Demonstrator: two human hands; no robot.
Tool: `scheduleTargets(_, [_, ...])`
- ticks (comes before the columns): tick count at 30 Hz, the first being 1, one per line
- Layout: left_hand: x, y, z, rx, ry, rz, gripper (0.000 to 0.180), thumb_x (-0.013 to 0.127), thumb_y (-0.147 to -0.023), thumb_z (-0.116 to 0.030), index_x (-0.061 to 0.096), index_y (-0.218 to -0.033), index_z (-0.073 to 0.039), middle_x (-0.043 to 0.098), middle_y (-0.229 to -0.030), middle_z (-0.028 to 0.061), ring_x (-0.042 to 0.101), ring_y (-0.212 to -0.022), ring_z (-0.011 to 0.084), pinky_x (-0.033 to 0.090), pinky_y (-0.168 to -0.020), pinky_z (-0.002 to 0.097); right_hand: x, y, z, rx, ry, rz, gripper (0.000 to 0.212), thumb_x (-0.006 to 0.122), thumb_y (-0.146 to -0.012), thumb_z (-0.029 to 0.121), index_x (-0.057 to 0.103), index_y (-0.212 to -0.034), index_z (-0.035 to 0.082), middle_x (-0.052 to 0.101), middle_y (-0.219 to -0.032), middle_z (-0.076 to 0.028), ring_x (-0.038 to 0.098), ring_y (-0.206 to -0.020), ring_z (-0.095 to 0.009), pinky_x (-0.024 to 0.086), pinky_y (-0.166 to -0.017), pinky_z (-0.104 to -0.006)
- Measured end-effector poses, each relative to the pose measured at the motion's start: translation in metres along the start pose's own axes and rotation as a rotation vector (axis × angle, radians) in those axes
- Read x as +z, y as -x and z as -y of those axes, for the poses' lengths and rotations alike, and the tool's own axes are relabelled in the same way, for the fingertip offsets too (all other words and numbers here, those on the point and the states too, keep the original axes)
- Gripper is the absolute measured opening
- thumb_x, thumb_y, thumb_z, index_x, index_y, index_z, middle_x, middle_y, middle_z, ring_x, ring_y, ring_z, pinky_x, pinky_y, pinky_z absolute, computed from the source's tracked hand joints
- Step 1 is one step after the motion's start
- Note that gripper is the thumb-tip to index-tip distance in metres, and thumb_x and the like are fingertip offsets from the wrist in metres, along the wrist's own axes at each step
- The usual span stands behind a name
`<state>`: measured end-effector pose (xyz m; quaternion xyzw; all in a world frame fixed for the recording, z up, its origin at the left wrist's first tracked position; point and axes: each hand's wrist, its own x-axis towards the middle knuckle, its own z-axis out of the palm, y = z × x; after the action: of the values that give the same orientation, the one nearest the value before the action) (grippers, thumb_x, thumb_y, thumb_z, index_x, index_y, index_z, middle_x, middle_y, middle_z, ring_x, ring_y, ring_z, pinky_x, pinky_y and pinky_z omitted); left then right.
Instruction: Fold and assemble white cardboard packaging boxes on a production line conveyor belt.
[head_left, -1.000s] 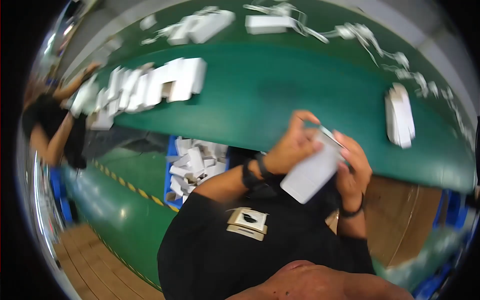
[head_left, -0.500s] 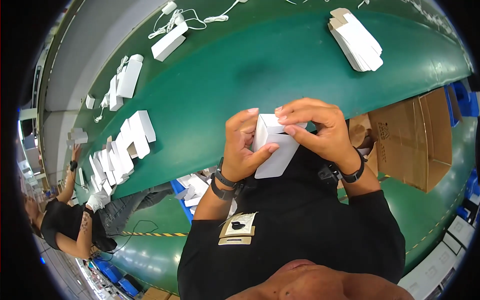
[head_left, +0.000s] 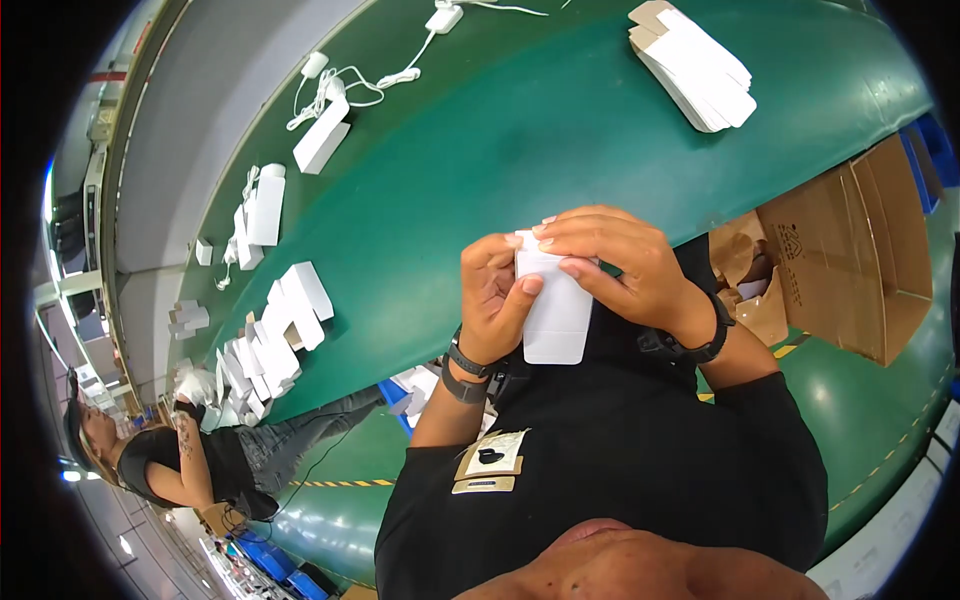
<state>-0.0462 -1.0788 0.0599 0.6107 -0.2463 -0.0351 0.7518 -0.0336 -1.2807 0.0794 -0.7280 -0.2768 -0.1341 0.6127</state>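
Note:
A small white carton is held in front of my chest at the near edge of the green table. My left hand grips its left side, with the thumb on the near face and the fingers behind. My right hand is closed over the carton's upper end and right edge, fingertips on the top and thumb against the near face. The fingers partly cover the top flap. What the carton holds inside is hidden.
Flattened white cartons lie stacked on the green table. To the left are more white cartons and white cabled adapters. A large brown cardboard box stands to the right. A co-worker stands at far left.
The carton's upper end looked partly open before; now its flap lies flatter under my fingers. The carton has tipped more upright. The whole view has turned slightly, and the co-worker's arm has drawn in.

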Motion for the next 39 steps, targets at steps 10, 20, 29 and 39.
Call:
scheduleTargets(10, [0.016,-0.03,0.004,-0.135,0.087,0.021,0.03,0.056,-0.1,-0.009,0.044,-0.128,-0.004,0.055,-0.125,0.0148,0.057,-0.107,0.0182,0.048,-0.09,0.0312,-0.008,0.006,-0.014,0.028,-0.068,-0.277,0.013,0.068,-0.09,0.011,0.068,-0.098,0.0,0.071,-0.106,-0.018,0.068,-0.099,-0.03,0.053,-0.088,-0.0374])
scheduleTargets(20, [-0.005,-0.064,0.026,-0.013,-0.146,-0.168,0.028,0.056,-0.1,-0.017,0.048,-0.125,-0.008,0.057,-0.113,0.0065,0.055,-0.108,0.0153,0.046,-0.094,0.0308,-0.035,-0.02,-0.038,0.097,0.364,-0.115,0.022,0.054,-0.099,0.005,0.067,-0.113,-0.005,0.068,-0.117,-0.019,0.06,-0.117,-0.031,0.046,-0.101,-0.0396])
scheduleTargets(29, [-0.203,-0.192,0.099,-0.177,-0.088,-1.136,0.037,0.065,-0.092,-0.023,0.049,-0.119,-0.005,0.063,-0.104,0.013,0.062,-0.088,0.0227,0.053,-0.075,0.0357,-0.187,-0.061,-0.143,0.377,1.22,0.091,0.059,0.065,-0.092,0.042,0.056,-0.135,0.003,0.05,-0.139,-0.032,0.044,-0.134,-0.045,0.036,-0.11,-0.0501])
scheduleTargets(39, [-0.034,-0.096,0.034,-0.22,0.27,-0.331,0.054,0.065,-0.096,-0.026,0.041,-0.141,-0.007,0.053,-0.129,0.0074,0.052,-0.115,0.0154,0.045,-0.099,0.0353,-0.177,-0.058,-0.07,0.086,1.4,-0.118,0.034,0.042,-0.104,0.021,0.067,-0.114,0.0,0.069,-0.1,-0.02,0.064,-0.088,-0.04,0.047,-0.093,-0.0485])
